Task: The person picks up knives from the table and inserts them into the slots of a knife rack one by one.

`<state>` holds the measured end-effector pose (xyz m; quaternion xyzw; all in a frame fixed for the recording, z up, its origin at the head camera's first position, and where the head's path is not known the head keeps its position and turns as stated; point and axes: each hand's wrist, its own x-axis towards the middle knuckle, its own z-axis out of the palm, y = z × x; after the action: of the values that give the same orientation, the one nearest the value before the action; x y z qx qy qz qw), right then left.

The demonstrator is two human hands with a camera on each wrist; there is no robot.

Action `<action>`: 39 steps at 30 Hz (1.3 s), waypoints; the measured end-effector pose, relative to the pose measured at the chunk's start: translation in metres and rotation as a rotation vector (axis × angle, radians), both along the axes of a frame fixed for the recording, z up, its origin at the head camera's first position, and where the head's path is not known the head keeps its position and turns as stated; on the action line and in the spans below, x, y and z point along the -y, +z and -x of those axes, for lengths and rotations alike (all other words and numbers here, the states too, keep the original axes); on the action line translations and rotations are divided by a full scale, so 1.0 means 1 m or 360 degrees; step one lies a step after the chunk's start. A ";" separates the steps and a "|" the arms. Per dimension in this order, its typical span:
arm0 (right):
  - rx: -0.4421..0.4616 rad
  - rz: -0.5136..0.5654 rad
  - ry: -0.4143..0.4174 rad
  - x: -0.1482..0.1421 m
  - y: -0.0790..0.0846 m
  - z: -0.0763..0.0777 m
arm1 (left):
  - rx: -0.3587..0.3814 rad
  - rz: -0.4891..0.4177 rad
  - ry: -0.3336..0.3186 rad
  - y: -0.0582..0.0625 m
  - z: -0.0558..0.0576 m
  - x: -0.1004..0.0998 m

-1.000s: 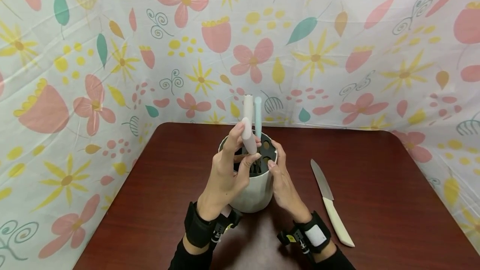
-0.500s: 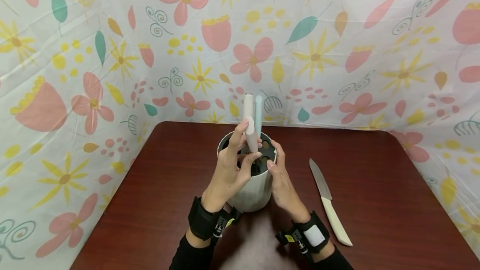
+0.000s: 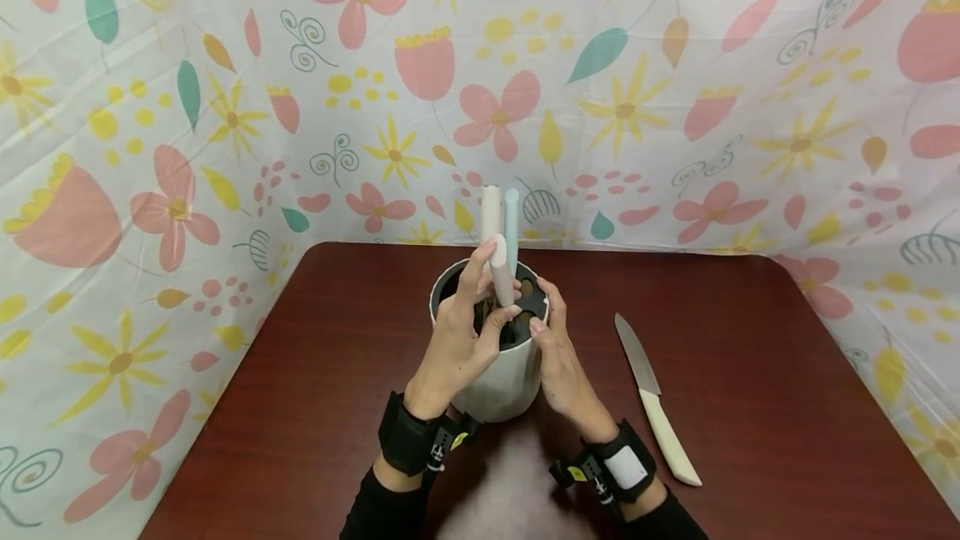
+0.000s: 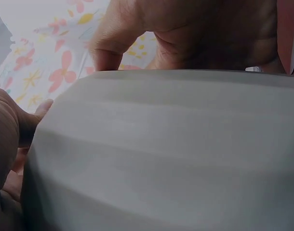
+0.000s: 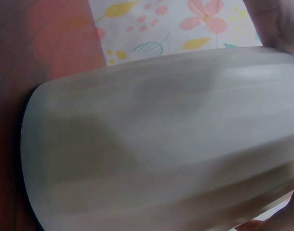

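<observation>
A round white holder (image 3: 498, 394) with a dark slotted insert (image 3: 534, 298) stands on the table in the head view. My left hand (image 3: 453, 340) is over its near left rim, thumb and fingers pinching a pale pinkish-white handle (image 3: 502, 273). The lower end of that handle's tool is hidden by the hand and holder. My right hand (image 3: 564, 361) grips the holder's right rim, thumb on top and fingers around the far side. Behind the pinched handle, a thicker off-white handle (image 3: 491, 211) and a slim light-blue handle (image 3: 512, 227) stand upright. The holder's wall (image 4: 161, 130) fills both wrist views.
To the right of the holder, a kitchen knife (image 3: 656, 407) with a cream handle lies on the dark red-brown table (image 3: 315, 373), blade pointing away. A flower-patterned cloth (image 3: 420, 132) hangs behind and along the sides of the table.
The pinched handle leans a little differently than a second ago, now closer to upright. The right hand keeps its grip on the rim. The head view has shifted slightly.
</observation>
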<state>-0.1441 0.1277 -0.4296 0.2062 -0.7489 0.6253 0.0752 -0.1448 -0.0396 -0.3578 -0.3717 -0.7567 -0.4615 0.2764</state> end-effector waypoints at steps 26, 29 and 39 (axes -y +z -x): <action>0.0002 -0.0012 -0.0012 -0.003 -0.002 -0.001 | 0.0405 0.0062 -0.0030 0.009 0.004 0.002; -0.0004 -0.0006 -0.0020 -0.003 -0.003 -0.001 | 0.0428 0.0109 -0.0033 0.011 0.005 0.001; 0.0009 0.0014 -0.0005 -0.001 -0.002 -0.001 | 0.0429 0.0220 0.0108 0.017 0.009 -0.005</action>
<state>-0.1430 0.1288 -0.4313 0.2029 -0.7467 0.6290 0.0751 -0.1534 -0.0347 -0.3410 -0.2986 -0.8290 -0.4444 0.1617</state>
